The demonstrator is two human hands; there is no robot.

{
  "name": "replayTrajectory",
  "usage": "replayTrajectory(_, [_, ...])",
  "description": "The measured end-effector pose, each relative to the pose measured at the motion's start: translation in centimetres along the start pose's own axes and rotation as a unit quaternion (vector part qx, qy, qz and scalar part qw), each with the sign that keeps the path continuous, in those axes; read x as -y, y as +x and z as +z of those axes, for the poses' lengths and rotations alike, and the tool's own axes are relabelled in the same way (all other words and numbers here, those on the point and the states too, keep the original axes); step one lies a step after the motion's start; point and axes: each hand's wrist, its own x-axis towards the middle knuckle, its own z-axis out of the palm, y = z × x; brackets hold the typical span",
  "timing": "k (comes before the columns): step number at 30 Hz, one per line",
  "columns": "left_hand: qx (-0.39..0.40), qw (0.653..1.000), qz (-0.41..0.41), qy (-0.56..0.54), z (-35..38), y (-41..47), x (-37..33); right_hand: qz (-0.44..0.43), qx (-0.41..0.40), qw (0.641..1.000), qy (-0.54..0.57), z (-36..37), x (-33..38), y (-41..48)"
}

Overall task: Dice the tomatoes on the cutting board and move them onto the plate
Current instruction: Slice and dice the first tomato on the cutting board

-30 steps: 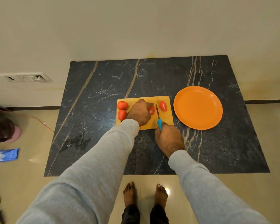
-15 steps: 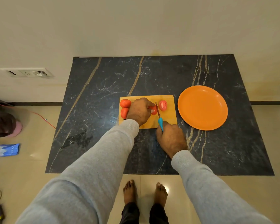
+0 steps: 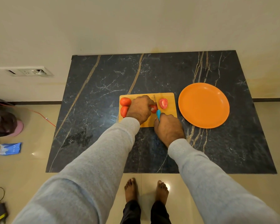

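A wooden cutting board (image 3: 170, 97) lies on the dark marble counter. Two whole tomatoes (image 3: 125, 101) sit at its left end, one behind the other. My left hand (image 3: 140, 109) holds a tomato piece (image 3: 153, 108) down on the board. My right hand (image 3: 168, 128) grips the blue handle of a knife (image 3: 158, 114), whose blade runs away from me along the right side of that piece. A cut tomato half (image 3: 163, 103) lies face up just right of the blade. The orange plate (image 3: 203, 105) sits right of the board with nothing on it.
The marble counter (image 3: 152, 75) backs onto a cream wall. On the floor at left lie a dark bag (image 3: 2, 123), a red cable (image 3: 42, 116) and a blue packet (image 3: 9, 148). My bare feet (image 3: 145, 189) stand at the counter's near edge.
The cut half right of the knife has tipped over and now lies cut face up. My right hand and the knife have moved further onto the board, the blade against the held piece.
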Motion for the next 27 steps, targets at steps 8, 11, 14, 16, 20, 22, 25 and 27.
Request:
replayTrajectory(8, [-0.007, 1.000, -0.011, -0.016, 0.1, -0.3, 0.2, 0.011, 0.047, 0.997, -0.052, 1.1, 0.1, -1.9])
replayTrajectory(11, [-0.018, 1.000, 0.000, -0.012, 0.2, -0.4, 0.2, 0.010, 0.042, 0.998, -0.054, 1.1, 0.3, -1.6])
replayTrajectory(14, [-0.031, 0.999, -0.007, -0.013, 0.3, -0.5, 0.3, 0.001, 0.030, 0.998, -0.055, 1.0, 0.5, -1.1])
replayTrajectory(16, [-0.033, 0.999, -0.012, -0.017, 0.4, -0.6, 0.3, -0.003, 0.026, 0.998, -0.058, 1.3, 0.4, -1.2])
replayTrajectory(20, [-0.031, 0.999, -0.006, -0.016, 0.3, -0.5, 0.3, 0.006, 0.037, 0.997, -0.064, 2.1, 0.1, -2.3])
replayTrajectory(22, [-0.026, 1.000, -0.006, -0.009, 0.2, -0.4, 0.4, 0.002, 0.039, 0.997, -0.069, 2.5, -0.1, -3.0])
replayTrajectory(25, [-0.020, 1.000, -0.002, 0.000, 0.0, -0.4, 0.5, -0.001, 0.043, 0.996, -0.081, 2.8, -0.3, -3.9])
replayTrajectory(27, [-0.019, 1.000, -0.006, -0.007, 0.0, -0.4, 0.5, 0.001, 0.043, 0.996, -0.082, 3.0, -0.5, -4.5])
